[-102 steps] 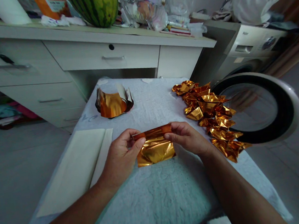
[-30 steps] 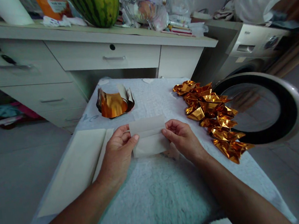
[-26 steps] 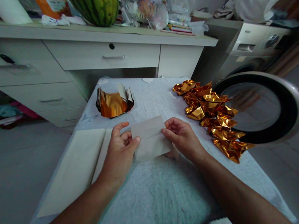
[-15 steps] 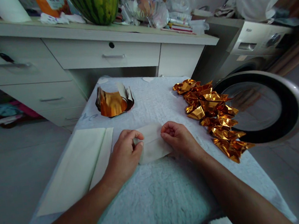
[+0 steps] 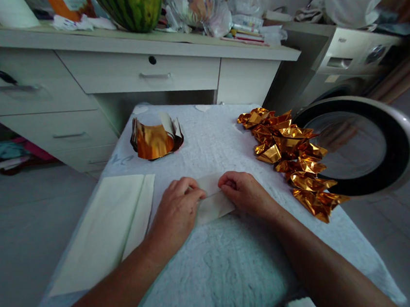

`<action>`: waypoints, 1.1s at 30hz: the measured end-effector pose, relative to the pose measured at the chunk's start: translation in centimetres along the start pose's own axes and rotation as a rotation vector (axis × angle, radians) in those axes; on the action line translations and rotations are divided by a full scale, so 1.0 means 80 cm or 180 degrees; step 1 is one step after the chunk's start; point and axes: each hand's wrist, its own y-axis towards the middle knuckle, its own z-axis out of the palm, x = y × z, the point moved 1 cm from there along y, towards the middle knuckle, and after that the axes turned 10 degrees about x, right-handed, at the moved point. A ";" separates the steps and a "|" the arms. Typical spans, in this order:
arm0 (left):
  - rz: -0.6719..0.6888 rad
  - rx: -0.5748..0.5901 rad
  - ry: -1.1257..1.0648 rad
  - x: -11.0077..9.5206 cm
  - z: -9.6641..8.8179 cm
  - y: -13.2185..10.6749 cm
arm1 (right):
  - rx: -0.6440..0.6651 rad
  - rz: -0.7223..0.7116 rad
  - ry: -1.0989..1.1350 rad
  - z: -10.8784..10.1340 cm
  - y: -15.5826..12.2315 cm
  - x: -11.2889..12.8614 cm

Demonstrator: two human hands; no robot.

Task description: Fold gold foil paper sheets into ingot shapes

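Note:
A small sheet of paper [image 5: 213, 202], white side up, lies on the white towel-covered table [image 5: 217, 269]. My left hand [image 5: 177, 215] presses on its left end with fingers curled down. My right hand [image 5: 248, 195] holds its right end, fingers bent and pinched on the edge. The sheet is folded into a narrow strip between both hands. A row of folded gold foil pieces [image 5: 293, 156] lies to the right of my right hand.
A curled stack of gold foil sheets [image 5: 155, 138] sits at the table's far left. Pale paper sheets [image 5: 106, 227] lie on the left. Behind stand a cluttered desk [image 5: 135, 48] with a watermelon [image 5: 131, 5] and a washing machine with its open door [image 5: 361, 144].
The sheet was held up gold side toward me, then turned white side up. Both hands have lowered it onto the table and folded it narrower.

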 end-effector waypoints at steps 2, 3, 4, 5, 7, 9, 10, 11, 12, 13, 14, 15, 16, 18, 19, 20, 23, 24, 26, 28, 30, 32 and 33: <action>0.0236 0.0336 -0.0301 0.000 0.003 0.002 | 0.0018 -0.0027 -0.0023 -0.002 0.000 -0.002; 0.0257 0.0421 -0.0371 0.000 0.004 0.003 | 0.0052 -0.0044 -0.0023 -0.003 -0.001 -0.003; 0.0243 0.0466 -0.0397 0.000 0.004 0.004 | 0.0109 -0.0072 -0.0002 -0.005 -0.001 -0.004; 0.0222 0.0495 -0.0403 0.000 0.003 0.004 | 0.0189 -0.0113 0.0038 -0.006 -0.002 -0.005; 0.0194 0.0551 -0.0402 -0.002 0.001 0.003 | 0.0376 -0.0229 0.0143 -0.011 -0.005 -0.006; 0.0195 0.0601 -0.0363 -0.003 0.000 0.002 | 0.0569 -0.0361 0.0202 -0.016 -0.008 -0.005; 0.0198 0.0620 -0.0324 -0.004 0.000 0.001 | 0.0656 -0.0418 0.0201 -0.019 -0.010 -0.004; 0.0197 0.0627 -0.0281 -0.004 0.000 0.000 | 0.0743 -0.0469 0.0177 -0.021 -0.011 -0.003; 0.0196 0.0631 -0.0244 -0.004 0.001 -0.001 | 0.0818 -0.0515 0.0139 -0.023 -0.013 -0.001; 0.0195 0.0628 -0.0214 -0.003 0.002 -0.001 | 0.0865 -0.0556 0.0092 -0.025 -0.014 0.000; 0.0195 0.0623 -0.0197 -0.002 0.003 -0.001 | 0.0900 -0.0587 0.0054 -0.026 -0.014 0.001; 0.0196 0.0616 -0.0191 -0.002 0.004 -0.001 | 0.0928 -0.0611 0.0035 -0.027 -0.015 0.001; 0.0196 0.0615 -0.0195 -0.002 0.004 -0.001 | 0.0950 -0.0628 0.0034 -0.027 -0.015 0.001; 0.0197 0.0626 -0.0204 -0.002 0.004 0.000 | 0.0996 -0.0642 0.0086 -0.027 -0.015 -0.001; 0.0201 0.0635 -0.0205 -0.003 0.004 0.000 | 0.1006 -0.0640 0.0129 -0.027 -0.014 -0.002; 0.0207 0.0644 -0.0206 -0.004 0.003 0.000 | 0.1011 -0.0640 0.0171 -0.027 -0.013 -0.003; 0.0229 0.0626 -0.0235 -0.008 -0.001 0.000 | 0.0999 -0.0638 0.0255 -0.028 -0.012 -0.007; 0.0235 0.0606 -0.0268 -0.009 -0.003 0.000 | 0.0998 -0.0629 0.0267 -0.028 -0.011 -0.007; 0.0247 0.0554 -0.0359 -0.010 -0.006 -0.001 | 0.1008 -0.0600 0.0292 -0.029 -0.011 -0.008; 0.0272 0.0507 -0.0410 -0.011 -0.007 -0.002 | 0.1023 -0.0558 0.0390 -0.029 -0.011 -0.009; 0.0295 0.0480 -0.0384 -0.011 -0.008 -0.003 | 0.1057 -0.0517 0.0575 -0.027 -0.011 -0.010; 0.0292 0.0459 -0.0313 -0.012 -0.007 -0.004 | 0.1067 -0.0474 0.0762 -0.025 -0.011 -0.012; 0.0280 0.0451 -0.0273 -0.012 -0.006 -0.005 | 0.1063 -0.0453 0.0826 -0.024 -0.011 -0.012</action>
